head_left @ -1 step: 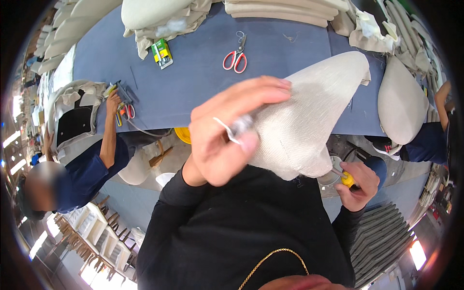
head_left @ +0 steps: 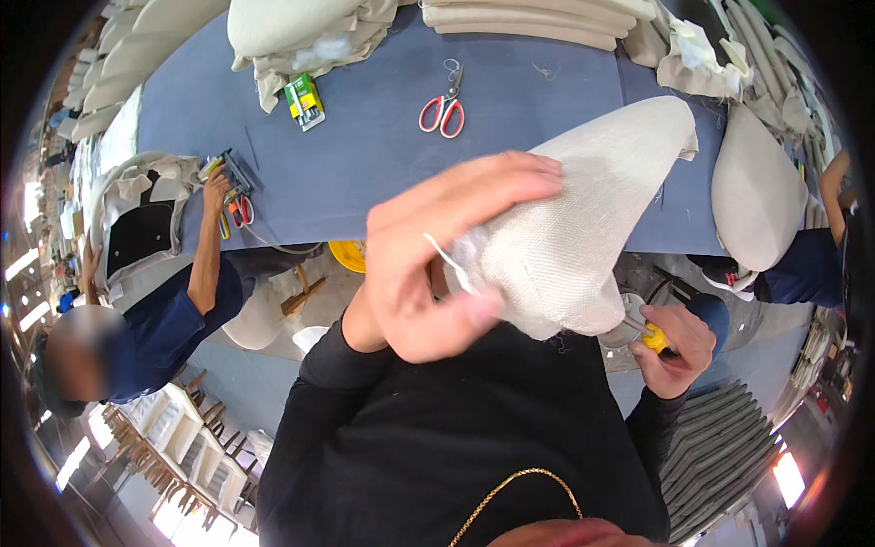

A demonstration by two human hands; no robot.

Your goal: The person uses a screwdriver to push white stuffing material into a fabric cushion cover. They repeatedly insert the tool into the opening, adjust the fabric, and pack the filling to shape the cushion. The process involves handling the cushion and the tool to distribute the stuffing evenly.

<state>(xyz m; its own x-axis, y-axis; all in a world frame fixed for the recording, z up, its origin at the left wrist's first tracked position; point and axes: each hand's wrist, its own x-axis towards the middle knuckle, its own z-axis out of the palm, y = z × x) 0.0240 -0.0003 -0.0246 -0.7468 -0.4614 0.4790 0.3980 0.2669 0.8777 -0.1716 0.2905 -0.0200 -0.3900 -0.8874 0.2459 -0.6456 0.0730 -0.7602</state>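
Note:
A beige fabric-covered cushion (head_left: 592, 201), roughly triangular, is tilted up over the near table edge in front of me. My left hand (head_left: 428, 264) lies against its left side, fingers reaching over the fabric. Between thumb and palm is a whitish, partly see-through wad (head_left: 469, 244), blurred, with a thin white strand hanging out. My right hand (head_left: 679, 351) grips a yellow-handled screwdriver (head_left: 654, 337); its metal shaft meets the cushion's lower right corner. The tip is hidden there.
On the blue-grey table (head_left: 365, 155) lie red-handled scissors (head_left: 443, 114) and a green-yellow pack (head_left: 303, 102). Beige covers (head_left: 538, 23) are stacked behind; another cushion (head_left: 756, 191) stands right. A co-worker (head_left: 173, 319) handles a tool at left; another person's arm (head_left: 831, 196) shows at right.
My left hand has shifted slightly right and toward me, bringing the whitish wad closer against the cushion. The right hand and screwdriver look unmoved.

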